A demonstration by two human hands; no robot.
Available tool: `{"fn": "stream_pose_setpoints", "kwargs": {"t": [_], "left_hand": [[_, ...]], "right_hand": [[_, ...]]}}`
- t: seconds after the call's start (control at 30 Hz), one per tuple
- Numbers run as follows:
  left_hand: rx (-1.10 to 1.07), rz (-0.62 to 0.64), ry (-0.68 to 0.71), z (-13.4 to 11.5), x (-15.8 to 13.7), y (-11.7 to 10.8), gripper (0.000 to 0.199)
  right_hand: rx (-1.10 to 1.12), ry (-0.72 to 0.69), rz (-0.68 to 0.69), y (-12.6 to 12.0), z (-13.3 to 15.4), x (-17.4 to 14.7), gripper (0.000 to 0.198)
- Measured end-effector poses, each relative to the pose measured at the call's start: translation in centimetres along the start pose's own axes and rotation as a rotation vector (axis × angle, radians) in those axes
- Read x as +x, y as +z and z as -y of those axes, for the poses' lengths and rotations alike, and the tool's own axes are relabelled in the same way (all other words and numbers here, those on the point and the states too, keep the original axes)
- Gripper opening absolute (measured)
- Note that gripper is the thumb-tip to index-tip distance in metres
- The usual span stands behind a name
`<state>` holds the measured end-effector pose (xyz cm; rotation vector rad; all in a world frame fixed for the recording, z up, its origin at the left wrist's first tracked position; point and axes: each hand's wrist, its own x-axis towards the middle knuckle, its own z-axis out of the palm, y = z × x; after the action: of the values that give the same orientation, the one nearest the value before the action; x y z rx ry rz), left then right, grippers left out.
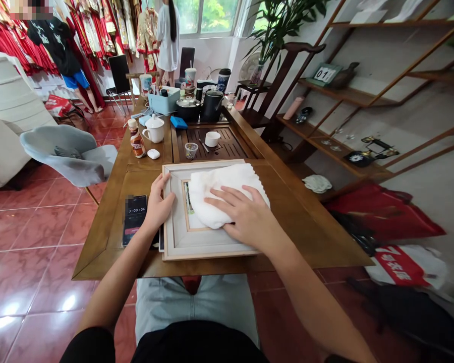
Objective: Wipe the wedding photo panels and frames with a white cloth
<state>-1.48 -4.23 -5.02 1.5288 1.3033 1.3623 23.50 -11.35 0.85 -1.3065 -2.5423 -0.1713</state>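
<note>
A picture frame [176, 227] with a light wooden rim and white mat lies flat on the wooden table, close to its front edge. My left hand [159, 204] grips the frame's left side, thumb toward the rim. Over the frame's middle and right part is spread a white cloth [229, 176], which hides most of the small picture in the centre. My right hand [245, 214] rests flat on this cloth with its fingers spread. Left of the frame, beside my left forearm, a phone [135, 217] shows a running timer.
Beyond the frame stand a small clear cup [191, 150], a white bowl [212, 138], a lidded white mug [155, 128], a bottle [136, 138] and a black kettle [211, 106]. A grey chair [68, 151] is at the left, shelves [348, 93] at the right. Two people stand far back.
</note>
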Motion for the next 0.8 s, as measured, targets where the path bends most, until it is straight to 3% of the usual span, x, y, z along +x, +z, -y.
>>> {"fn": "stream_pose_setpoints", "kwargs": {"t": [0.2, 0.4, 0.6, 0.8], "left_hand": [[0.021, -0.009, 0.015, 0.0, 0.09, 0.0, 0.061], [0.007, -0.004, -0.002, -0.02, 0.06, 0.01, 0.061], [0.004, -0.021, -0.014, -0.09, -0.05, 0.12, 0.062], [-0.007, -0.012, -0.008, 0.19, -0.02, 0.11, 0.062]], "right_hand": [[0.075, -0.138, 0.031, 0.05, 0.69, 0.1, 0.06], [0.003, -0.021, -0.018, 0.29, 0.11, 0.0, 0.055], [0.094, -0.123, 0.003, 0.3, 0.55, -0.5, 0.057], [0.013, -0.024, -0.048, 0.4, 0.18, -0.66, 0.053]]}}
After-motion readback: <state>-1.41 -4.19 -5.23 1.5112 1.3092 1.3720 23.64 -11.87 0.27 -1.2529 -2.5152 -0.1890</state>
